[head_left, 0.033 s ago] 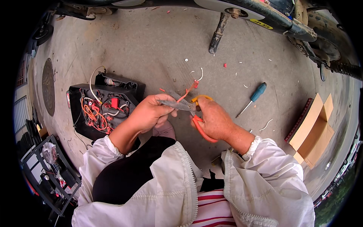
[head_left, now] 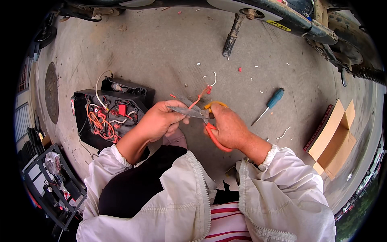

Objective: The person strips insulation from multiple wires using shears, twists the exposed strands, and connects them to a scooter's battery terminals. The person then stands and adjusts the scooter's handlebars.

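My right hand is wrapped round the handles of a pair of scissors, one grip red-orange and the other yellow. Their grey blades stand apart and point left, toward my left hand. An orange wire runs up between the blades, its frayed-looking far end by a small red piece on the ground. My left hand is closed in a pinch at the wire's near end, the fingertips right at the lower blade. Left of it lies an open black case with orange, white and black wires and red parts inside.
A screwdriver with a teal handle lies to the right, near an open cardboard box. White wire scraps dot the concrete. Across the far side stands a motorbike-like vehicle with its stand down. A black frame is at lower left.
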Demonstrator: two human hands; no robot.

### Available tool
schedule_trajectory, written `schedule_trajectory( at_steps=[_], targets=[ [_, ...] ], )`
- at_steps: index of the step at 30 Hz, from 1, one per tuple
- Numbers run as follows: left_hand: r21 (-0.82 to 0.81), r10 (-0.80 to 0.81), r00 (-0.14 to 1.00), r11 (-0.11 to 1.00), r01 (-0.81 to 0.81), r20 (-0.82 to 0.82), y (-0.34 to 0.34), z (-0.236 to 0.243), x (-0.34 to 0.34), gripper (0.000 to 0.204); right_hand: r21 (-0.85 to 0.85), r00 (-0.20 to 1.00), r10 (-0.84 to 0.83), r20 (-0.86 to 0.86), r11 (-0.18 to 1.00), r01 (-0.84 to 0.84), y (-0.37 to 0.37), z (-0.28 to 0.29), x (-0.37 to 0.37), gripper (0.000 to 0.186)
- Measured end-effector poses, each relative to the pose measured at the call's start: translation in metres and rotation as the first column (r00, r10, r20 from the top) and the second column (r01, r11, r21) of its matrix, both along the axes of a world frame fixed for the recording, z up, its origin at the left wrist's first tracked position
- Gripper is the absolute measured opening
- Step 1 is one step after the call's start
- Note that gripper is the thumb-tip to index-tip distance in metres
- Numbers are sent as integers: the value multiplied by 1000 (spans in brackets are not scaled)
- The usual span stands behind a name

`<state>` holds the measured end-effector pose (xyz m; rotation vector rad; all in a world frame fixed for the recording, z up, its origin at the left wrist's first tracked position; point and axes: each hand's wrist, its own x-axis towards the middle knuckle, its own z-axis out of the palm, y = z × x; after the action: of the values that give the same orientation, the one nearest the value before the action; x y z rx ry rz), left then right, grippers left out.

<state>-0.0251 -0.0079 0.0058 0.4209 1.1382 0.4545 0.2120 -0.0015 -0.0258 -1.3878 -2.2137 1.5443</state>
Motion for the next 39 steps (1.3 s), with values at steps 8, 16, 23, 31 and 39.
schedule_trajectory(
  at_steps=[8, 16, 23, 31, 39],
  targets=[
    [-72, -27, 999, 997, 28, 17, 3, 3, 3, 9, 133, 998, -38, -56, 990, 45, 4, 5, -1, 41],
    [75, -123, 989, 989, 129, -78, 1, 0, 5, 12, -18, 996, 33, 79, 999, -32, 4, 5, 0, 45],
    [-3, -116, 983, 993, 117, -144, 0, -1, 7, 16, -94, 990, -2, 143, 995, 15, 1, 8, -6, 43],
    [-33, -99, 989, 995, 96, -108, 1, -1, 4, 15, -50, 999, 4, 54, 999, -1, 2, 7, -11, 43],
    [-168, -109, 994, 980, 108, 1, 4, 9, -1, 12, 42, 998, 46, -52, 998, -44, 2, -1, -4, 41]
  ],
)
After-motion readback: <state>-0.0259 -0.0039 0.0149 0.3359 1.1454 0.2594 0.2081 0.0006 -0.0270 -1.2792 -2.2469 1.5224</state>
